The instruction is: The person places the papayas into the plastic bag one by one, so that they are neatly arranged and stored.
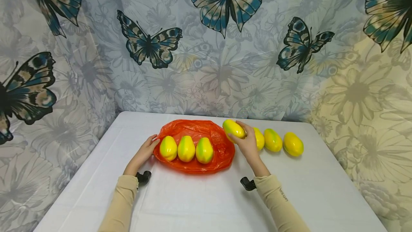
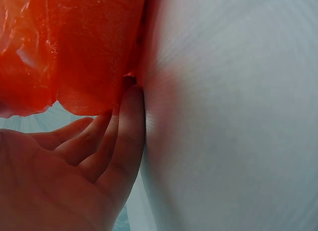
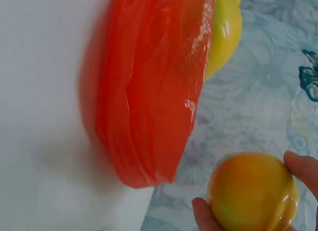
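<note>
Yellow fruit [image 1: 233,128] is pinched by the right hand [image 1: 248,144], near the right edge of the red bag [image 1: 193,167]
The left hand [image 1: 145,150], its fingers [image 2: 128,124] extended, touches the bag's left side; three fruits [image 1: 186,149] lie inside, three others [image 1: 273,140] at right

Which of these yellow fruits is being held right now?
The yellow fruit in the right hand, near the far right edge of the red bag. No hand grips the others: three sit in the bag, three on the table.
</note>
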`<control>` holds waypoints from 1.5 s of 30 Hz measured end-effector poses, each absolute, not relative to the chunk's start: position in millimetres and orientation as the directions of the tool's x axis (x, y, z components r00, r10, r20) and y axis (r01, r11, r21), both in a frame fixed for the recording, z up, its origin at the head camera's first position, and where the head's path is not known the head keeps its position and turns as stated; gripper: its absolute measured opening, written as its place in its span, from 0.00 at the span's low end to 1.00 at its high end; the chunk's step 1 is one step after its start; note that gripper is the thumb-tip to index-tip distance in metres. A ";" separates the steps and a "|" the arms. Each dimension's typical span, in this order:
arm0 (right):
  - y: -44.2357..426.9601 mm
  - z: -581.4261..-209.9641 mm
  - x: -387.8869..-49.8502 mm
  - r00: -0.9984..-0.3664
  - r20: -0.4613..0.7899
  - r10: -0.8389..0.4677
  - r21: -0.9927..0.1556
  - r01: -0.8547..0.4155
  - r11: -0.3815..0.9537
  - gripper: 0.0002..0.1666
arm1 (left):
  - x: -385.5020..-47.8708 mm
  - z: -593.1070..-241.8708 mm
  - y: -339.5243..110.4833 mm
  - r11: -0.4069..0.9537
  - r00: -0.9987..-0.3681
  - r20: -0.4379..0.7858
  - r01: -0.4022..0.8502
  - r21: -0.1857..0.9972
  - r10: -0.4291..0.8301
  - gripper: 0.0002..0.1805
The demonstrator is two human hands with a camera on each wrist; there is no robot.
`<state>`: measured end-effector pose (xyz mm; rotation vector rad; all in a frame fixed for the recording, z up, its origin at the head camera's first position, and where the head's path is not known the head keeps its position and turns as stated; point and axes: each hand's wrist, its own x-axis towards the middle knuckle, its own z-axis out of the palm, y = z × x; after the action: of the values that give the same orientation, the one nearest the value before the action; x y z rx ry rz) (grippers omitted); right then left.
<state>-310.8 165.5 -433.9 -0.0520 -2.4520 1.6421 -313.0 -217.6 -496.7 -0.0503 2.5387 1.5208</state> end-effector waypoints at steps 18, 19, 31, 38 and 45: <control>146.2 -443.2 -306.9 -0.995 0.097 0.029 -0.875 -0.072 0.479 0.36 | -313.3 -497.4 -219.0 0.474 -0.982 -0.173 -0.120 0.872 0.070 0.38; 145.4 -443.3 -306.7 -0.996 0.085 0.026 -0.877 -0.063 0.477 0.36 | -313.4 -497.3 -219.0 0.472 -0.983 -0.172 -0.119 0.874 0.070 0.38; 139.4 -448.8 -305.1 -1.000 0.029 -0.010 -0.859 -0.030 0.512 0.36 | -314.0 -496.6 -217.6 0.470 -0.984 -0.164 -0.112 0.875 0.072 0.36; 138.4 -452.9 -302.6 -1.000 0.021 -0.023 -0.865 -0.029 0.501 0.36 | -313.0 -495.2 -218.0 0.467 -0.984 -0.160 -0.109 0.878 0.072 0.35; 138.6 -455.1 -301.4 -0.998 0.019 -0.052 -0.868 -0.042 0.496 0.36 | -313.5 -496.7 -218.9 0.467 -0.985 -0.154 -0.102 0.879 0.075 0.35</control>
<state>-301.4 138.6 -455.1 0.0860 -2.7250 1.5802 -313.5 -218.9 -496.7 -0.0234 2.5404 1.5395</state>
